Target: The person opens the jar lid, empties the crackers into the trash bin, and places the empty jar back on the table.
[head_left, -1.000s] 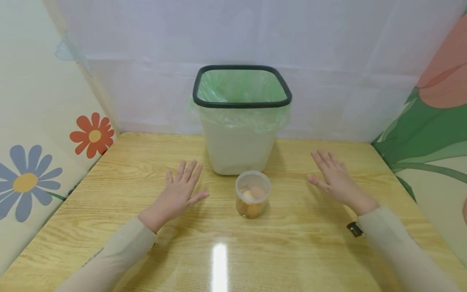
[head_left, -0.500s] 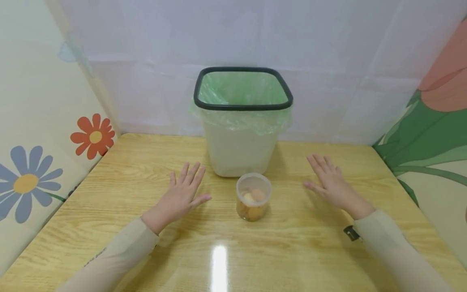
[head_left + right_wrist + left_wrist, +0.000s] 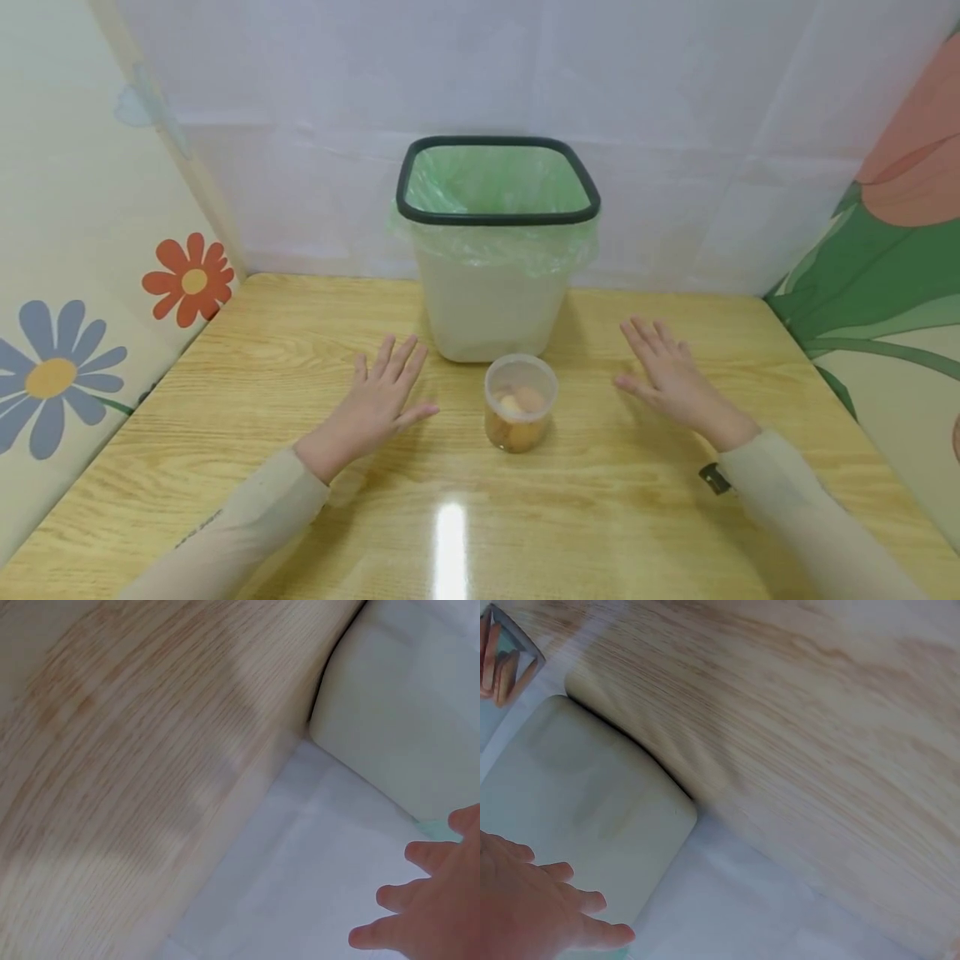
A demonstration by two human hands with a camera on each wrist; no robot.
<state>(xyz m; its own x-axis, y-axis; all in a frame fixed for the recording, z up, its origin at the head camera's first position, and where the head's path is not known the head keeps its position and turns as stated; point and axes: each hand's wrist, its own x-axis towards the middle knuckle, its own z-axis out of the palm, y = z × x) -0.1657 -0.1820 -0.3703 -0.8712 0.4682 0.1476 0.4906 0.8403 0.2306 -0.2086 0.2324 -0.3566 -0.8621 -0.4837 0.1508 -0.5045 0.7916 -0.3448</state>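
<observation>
A clear plastic tub (image 3: 519, 408) with several tan and orange pieces inside stands on the table between the hands; what the pieces are cannot be made out. The left hand (image 3: 371, 404), fingers spread and straight, hovers to the tub's left without touching it. On the other side, the right hand (image 3: 678, 383) is held palm down with extended fingers, farther from the tub. Behind the tub stands a white trash bin (image 3: 491, 300) with a black rim and a green liner bag (image 3: 498, 179). Neither hand holds anything.
The wood-grain table (image 3: 585, 525) carries the bin and tub. A white cloth wall (image 3: 337, 125) closes the back, right behind the bin. Flower-painted panels (image 3: 60, 208) flank both sides. A small black piece (image 3: 715, 478) shows at the right sleeve.
Both hands have drifted slightly inward toward the tub, the right one more than the left. The tub and bin stay in place.
</observation>
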